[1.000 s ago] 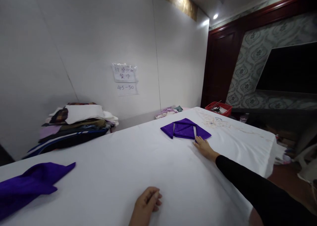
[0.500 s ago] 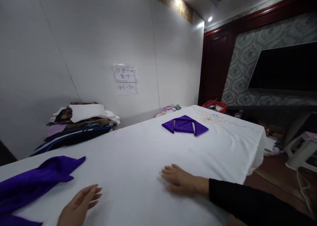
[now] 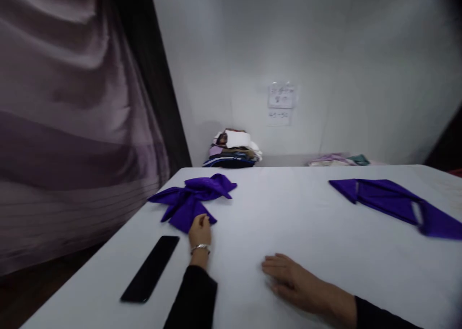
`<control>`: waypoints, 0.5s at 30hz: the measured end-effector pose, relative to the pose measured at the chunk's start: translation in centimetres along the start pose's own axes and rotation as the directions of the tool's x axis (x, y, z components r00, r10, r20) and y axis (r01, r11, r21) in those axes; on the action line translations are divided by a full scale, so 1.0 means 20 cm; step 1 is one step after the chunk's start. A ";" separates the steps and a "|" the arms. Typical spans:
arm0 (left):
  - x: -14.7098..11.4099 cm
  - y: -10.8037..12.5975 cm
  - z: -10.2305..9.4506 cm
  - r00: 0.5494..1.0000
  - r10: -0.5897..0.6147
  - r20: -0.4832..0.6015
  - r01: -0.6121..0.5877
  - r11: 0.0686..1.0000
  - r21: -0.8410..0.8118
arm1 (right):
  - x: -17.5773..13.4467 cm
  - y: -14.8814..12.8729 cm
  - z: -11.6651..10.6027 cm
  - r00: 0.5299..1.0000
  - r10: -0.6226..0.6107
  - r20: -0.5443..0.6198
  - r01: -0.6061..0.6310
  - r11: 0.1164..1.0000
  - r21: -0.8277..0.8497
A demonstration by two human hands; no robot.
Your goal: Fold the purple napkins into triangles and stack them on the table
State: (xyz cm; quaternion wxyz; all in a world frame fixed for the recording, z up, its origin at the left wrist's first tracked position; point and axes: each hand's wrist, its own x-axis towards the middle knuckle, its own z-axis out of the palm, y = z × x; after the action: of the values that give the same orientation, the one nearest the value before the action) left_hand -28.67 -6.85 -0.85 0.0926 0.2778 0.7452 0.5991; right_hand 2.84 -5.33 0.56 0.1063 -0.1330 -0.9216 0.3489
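A crumpled purple cloth napkin (image 3: pixel 186 201) lies at the left of the white-covered table, its corners spread several ways. My left hand (image 3: pixel 200 230) is at its near edge, with fingers curled closed on the fabric; a silver bracelet circles the wrist. My right hand (image 3: pixel 288 278) is at the middle front of the table, palm down and fingers stretched out, with nothing in it. Further right is a second purple napkin (image 3: pixel 388 199), folded into a flat shape with pointed ends and small gaps showing the white cloth.
A black phone-like slab (image 3: pixel 151 269) lies left of my left forearm. Piled folded clothes (image 3: pixel 234 148) stand behind the table's far edge, with more cloth (image 3: pixel 332 159) at the right. Paper signs (image 3: pixel 281 103) hang on the wall. A mauve curtain (image 3: pixel 72 127) hangs at left.
My view has swung left, bringing the curtain and black slab into sight. My left hand, open above the table before, has reached the crumpled napkin and closed on it. My right hand stays open.
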 end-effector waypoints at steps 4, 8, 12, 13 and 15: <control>-0.02 -0.04 -0.04 0.994 0.071 -0.084 -0.058 0.988 0.142 | 0.17 0.10 0.08 0.995 0.043 -0.086 -0.032 0.992 0.124; -0.03 -0.07 -0.02 0.993 0.108 -0.052 -0.096 0.975 0.201 | 0.41 0.18 0.11 0.966 0.155 -0.206 -0.094 0.955 0.280; -0.03 -0.09 0.05 0.992 0.126 0.020 -0.127 0.970 0.209 | 0.73 0.26 0.07 0.907 0.215 -0.363 -0.165 0.972 0.165; -0.03 -0.10 0.06 0.990 0.131 0.043 -0.137 0.969 0.205 | 0.82 0.28 0.05 0.894 0.216 -0.392 -0.185 0.976 0.116; -0.03 -0.11 0.08 0.985 0.144 0.090 -0.159 0.968 0.193 | 0.98 0.32 0.02 0.877 0.218 -0.427 -0.230 0.973 0.025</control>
State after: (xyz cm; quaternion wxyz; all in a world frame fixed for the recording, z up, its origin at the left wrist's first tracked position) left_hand -28.04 -6.20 -3.40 0.0460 0.3642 0.7740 0.5159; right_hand -14.67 5.27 -2.03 0.2627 -0.3132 -0.8587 0.3090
